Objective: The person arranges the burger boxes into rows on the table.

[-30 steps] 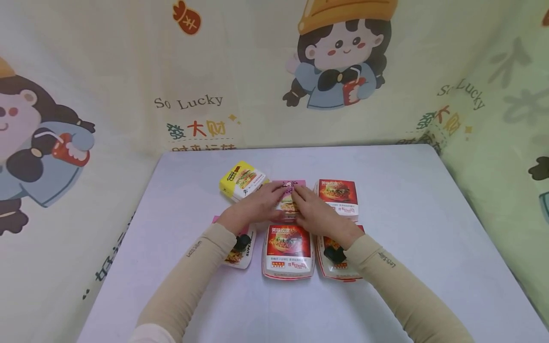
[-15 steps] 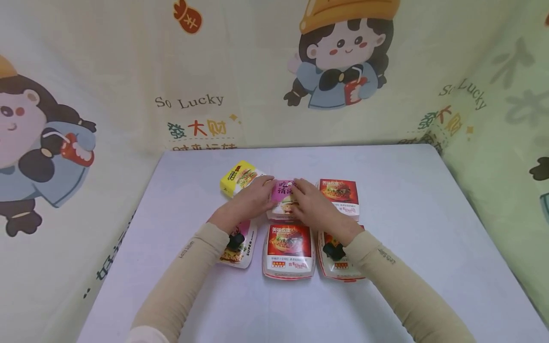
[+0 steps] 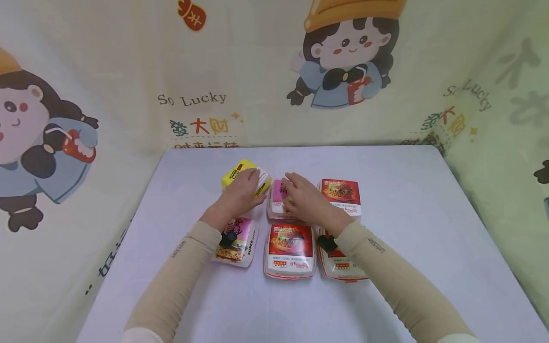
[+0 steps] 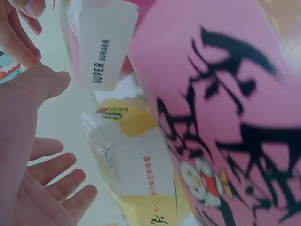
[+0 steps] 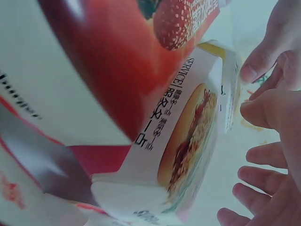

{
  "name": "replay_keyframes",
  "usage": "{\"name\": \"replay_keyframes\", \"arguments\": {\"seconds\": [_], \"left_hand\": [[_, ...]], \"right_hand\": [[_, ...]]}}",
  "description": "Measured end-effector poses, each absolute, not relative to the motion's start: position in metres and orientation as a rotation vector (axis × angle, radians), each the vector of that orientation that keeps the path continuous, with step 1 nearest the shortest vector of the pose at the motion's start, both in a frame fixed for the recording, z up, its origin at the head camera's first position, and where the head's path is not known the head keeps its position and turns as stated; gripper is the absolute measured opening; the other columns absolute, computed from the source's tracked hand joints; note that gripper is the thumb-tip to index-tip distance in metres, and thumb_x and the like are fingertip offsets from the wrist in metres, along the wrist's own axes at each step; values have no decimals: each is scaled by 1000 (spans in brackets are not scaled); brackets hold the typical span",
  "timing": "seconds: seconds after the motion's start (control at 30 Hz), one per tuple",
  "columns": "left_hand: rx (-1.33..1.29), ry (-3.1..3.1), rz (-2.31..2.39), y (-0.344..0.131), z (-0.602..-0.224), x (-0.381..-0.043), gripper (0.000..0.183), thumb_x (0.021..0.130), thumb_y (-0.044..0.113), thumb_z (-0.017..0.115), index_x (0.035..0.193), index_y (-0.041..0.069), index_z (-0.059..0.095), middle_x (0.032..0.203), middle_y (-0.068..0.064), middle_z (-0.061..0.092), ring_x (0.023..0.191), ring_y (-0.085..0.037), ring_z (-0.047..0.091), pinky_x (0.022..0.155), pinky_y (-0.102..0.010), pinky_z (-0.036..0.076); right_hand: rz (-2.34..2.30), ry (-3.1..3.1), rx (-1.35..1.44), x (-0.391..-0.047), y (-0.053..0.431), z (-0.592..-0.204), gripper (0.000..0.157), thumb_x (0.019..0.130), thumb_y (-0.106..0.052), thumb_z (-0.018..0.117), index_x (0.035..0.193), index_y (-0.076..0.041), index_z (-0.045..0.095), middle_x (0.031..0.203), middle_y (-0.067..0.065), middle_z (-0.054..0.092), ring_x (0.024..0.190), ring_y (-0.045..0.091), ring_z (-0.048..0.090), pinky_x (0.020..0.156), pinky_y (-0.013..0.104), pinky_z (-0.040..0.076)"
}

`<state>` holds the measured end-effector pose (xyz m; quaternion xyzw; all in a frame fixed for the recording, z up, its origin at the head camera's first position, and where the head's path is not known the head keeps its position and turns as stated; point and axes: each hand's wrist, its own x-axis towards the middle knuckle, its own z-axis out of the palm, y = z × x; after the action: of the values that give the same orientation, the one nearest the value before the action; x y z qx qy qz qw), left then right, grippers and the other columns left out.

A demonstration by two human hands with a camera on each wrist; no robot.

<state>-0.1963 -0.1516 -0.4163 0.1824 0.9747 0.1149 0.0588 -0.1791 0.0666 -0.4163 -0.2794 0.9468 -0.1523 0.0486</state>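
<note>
My left hand [image 3: 238,194] is above the near side of a yellow and white burger box [image 3: 234,172] at the back left, its fingers spread and gripping nothing in the left wrist view. My right hand [image 3: 307,197] hovers over the right part of a pink and white burger box [image 3: 279,190] in the back middle. Its fingers look relaxed and apart in the right wrist view, where a side of that box [image 5: 188,136] shows a printed burger. Whether the right fingertips touch the box I cannot tell.
A red and white burger box [image 3: 340,190] lies at the back right. In the front row are a pink box [image 3: 240,243] under my left wrist, a red box [image 3: 289,250] in the middle and another red box [image 3: 343,267] partly under my right forearm. A printed cloth [image 3: 257,71] hangs behind the table.
Both hands had been around the pink box in the back middle. My left hand has moved left off it to the yellow box; my right hand has lifted slightly. The pink box shifted slightly left.
</note>
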Motion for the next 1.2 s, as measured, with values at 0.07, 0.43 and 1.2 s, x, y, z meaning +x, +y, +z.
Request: {"name": "replay_keyframes", "arguments": {"seconds": [0.07, 0.43, 1.2], "left_hand": [[530, 2977, 336, -155, -417, -198, 79, 93, 36, 68, 151, -3, 31, 153, -22, 37, 144, -35, 35, 120, -46, 34], [382, 3064, 247, -169, -423, -204, 96, 85, 45, 75, 148, -10, 29, 151, -29, 36, 142, -42, 34, 121, -49, 31], [33, 2903, 230, -168, -428, -210, 117, 81, 55, 74, 154, -10, 9, 160, -33, 13, 149, -46, 18, 120, -56, 29]], "right_hand": [[-461, 2873, -846, -182, 62, -415, 67, 96, -29, 61, 153, -6, 35, 162, 14, 29, 151, 32, 27, 120, 48, 31], [-386, 2902, -1013, -201, 32, -412, 67, 95, -29, 67, 150, -2, 39, 158, 18, 36, 148, 32, 33, 122, 44, 29], [-401, 2783, -1052, -226, -1, -425, 59, 98, -13, 62, 152, -7, 38, 159, 15, 34, 148, 31, 32, 122, 41, 28]]}}
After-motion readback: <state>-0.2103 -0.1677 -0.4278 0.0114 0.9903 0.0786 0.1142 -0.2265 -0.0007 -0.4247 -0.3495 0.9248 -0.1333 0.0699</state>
